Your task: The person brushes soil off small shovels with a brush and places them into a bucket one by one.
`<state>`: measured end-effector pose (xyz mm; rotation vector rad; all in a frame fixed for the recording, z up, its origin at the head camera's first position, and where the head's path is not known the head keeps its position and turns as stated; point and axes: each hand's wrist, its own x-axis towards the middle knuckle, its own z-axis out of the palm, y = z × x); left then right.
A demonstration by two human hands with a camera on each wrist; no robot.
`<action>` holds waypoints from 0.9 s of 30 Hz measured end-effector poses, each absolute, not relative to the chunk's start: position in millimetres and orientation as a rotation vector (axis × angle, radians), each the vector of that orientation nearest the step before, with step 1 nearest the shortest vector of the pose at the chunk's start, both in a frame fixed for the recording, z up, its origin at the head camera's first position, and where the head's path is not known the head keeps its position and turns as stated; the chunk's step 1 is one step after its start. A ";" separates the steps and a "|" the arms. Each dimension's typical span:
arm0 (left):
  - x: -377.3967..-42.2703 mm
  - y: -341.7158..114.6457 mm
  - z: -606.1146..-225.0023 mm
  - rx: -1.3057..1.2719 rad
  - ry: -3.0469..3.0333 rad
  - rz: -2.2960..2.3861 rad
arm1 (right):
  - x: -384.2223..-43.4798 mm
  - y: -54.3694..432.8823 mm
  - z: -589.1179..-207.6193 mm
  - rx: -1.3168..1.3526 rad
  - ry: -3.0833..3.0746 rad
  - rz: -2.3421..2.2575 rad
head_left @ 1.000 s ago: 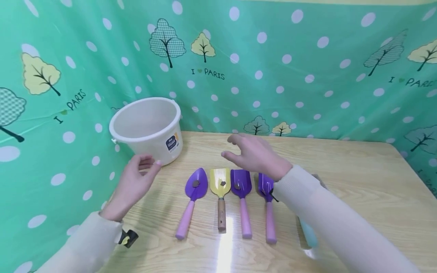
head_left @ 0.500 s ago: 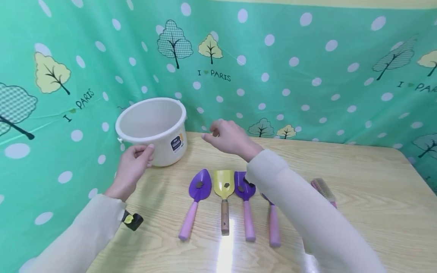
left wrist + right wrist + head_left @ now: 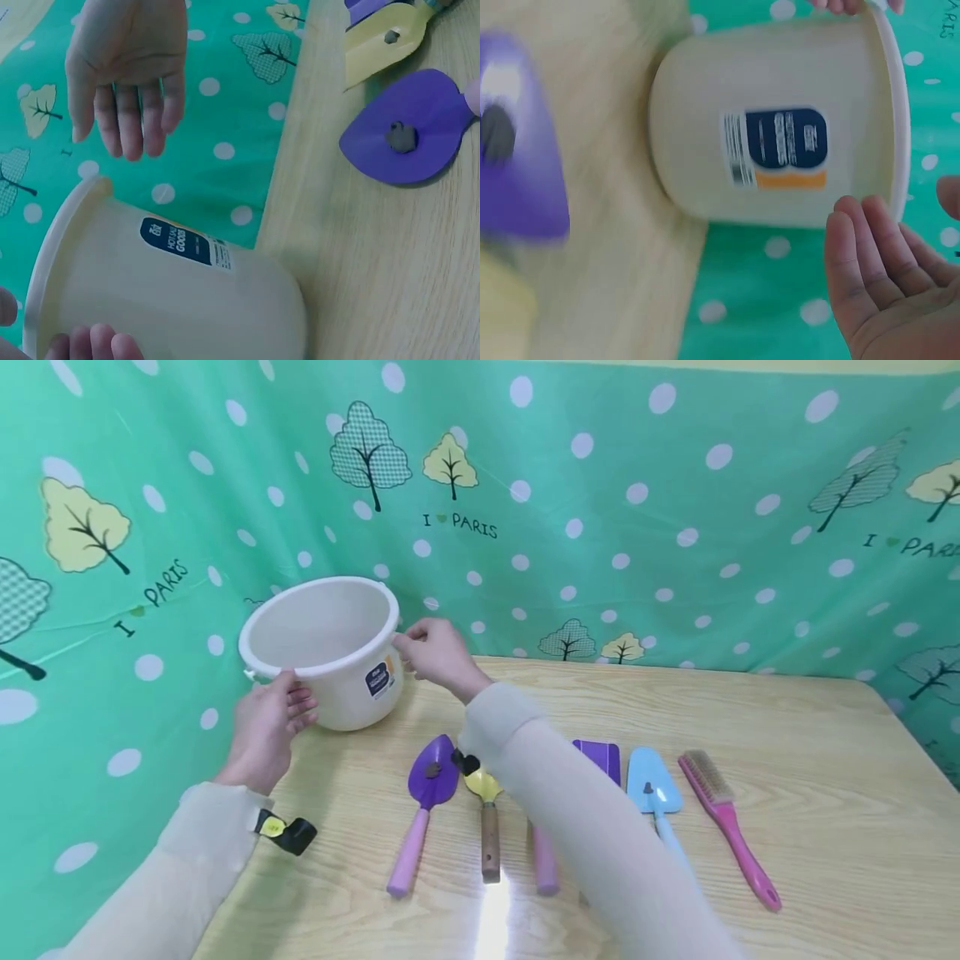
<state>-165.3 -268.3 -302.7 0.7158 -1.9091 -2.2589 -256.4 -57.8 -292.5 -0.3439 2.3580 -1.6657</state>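
Observation:
A white bucket [image 3: 341, 697] with a dark label stands upright at the table's back left. My left hand [image 3: 262, 727] is at its front left rim. The fingers [image 3: 101, 345] lie along the outer wall below the rim in the left wrist view, and the thumb shows just apart on the rim's other side. At the bucket's right side is my right hand [image 3: 438, 656]. Its fingers [image 3: 851, 255] extend towards the wall just below the rim in the right wrist view, thumb spread away.
On the table lie a purple trowel [image 3: 433, 772], a yellow scoop [image 3: 483, 787], partly hidden purple tools [image 3: 598, 758], a light blue trowel [image 3: 652, 781] and a pink brush [image 3: 727, 827]. A green patterned cloth [image 3: 637, 527] hangs behind and to the left.
My right hand has moved left from above the tools to the bucket's right side. The left hand has shifted slightly to the bucket's front left rim, its fingers more extended.

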 end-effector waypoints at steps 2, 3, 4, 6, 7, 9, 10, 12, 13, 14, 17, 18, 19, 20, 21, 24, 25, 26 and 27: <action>-165.3 -268.5 -302.3 0.731 -1.862 -2.281 | -257.4 -66.2 -295.2 -0.278 2.283 -1.746; -165.5 -267.8 -302.4 0.736 -1.847 -2.280 | -257.9 -69.6 -296.3 -0.253 2.259 -1.765; -165.8 -267.0 -302.7 0.738 -1.833 -2.279 | -258.6 -72.7 -297.4 -0.231 2.242 -1.773; -166.4 -265.0 -303.7 0.737 -1.815 -2.270 | -259.8 -77.3 -298.6 -0.212 2.217 -1.788; -166.7 -264.1 -304.0 0.730 -1.809 -2.265 | -260.3 -79.3 -298.9 -0.207 2.202 -1.799; -167.4 -262.9 -304.7 0.712 -1.780 -2.274 | -261.3 -82.5 -299.4 -0.192 2.150 -1.849; -167.8 -262.7 -304.9 0.699 -1.763 -2.286 | -261.7 -83.9 -299.5 -0.176 2.110 -1.885; -168.6 -262.8 -305.3 0.677 -1.733 -2.306 | -262.1 -86.0 -300.3 -0.135 2.025 -1.959; -168.5 -263.2 -305.4 0.670 -1.721 -2.315 | -262.2 -87.4 -300.7 -0.112 1.989 -1.986; -168.4 -263.8 -305.6 0.668 -1.708 -2.325 | -262.1 -88.5 -301.2 -0.092 1.955 -2.008; -167.6 -264.9 -306.0 0.671 -1.694 -2.338 | -261.4 -91.9 -303.3 -0.057 1.910 -2.039; -167.2 -265.1 -306.2 0.671 -1.692 -2.342 | -261.1 -92.9 -304.0 -0.053 1.904 -2.046; -167.0 -265.2 -306.3 0.667 -1.692 -2.345 | -260.9 -93.9 -304.5 -0.053 1.902 -2.054; -166.9 -265.1 -306.4 0.664 -1.691 -2.348 | -260.6 -94.7 -304.9 -0.052 1.904 -2.059; -166.8 -264.9 -306.6 0.659 -1.695 -2.346 | -260.3 -95.5 -305.1 -0.051 1.910 -2.062; -167.3 -263.7 -307.1 0.639 -1.715 -2.332 | -259.1 -96.5 -305.1 -0.031 1.944 -2.057; -167.6 -263.3 -307.3 0.634 -1.723 -2.323 | -258.8 -96.6 -304.8 -0.023 1.965 -2.049; -167.9 -263.1 -307.5 0.631 -1.732 -2.313 | -258.4 -96.4 -304.5 -0.017 1.985 -2.037; -168.2 -262.8 -307.6 0.630 -1.740 -2.303 | -258.1 -96.1 -304.3 -0.013 2.002 -2.025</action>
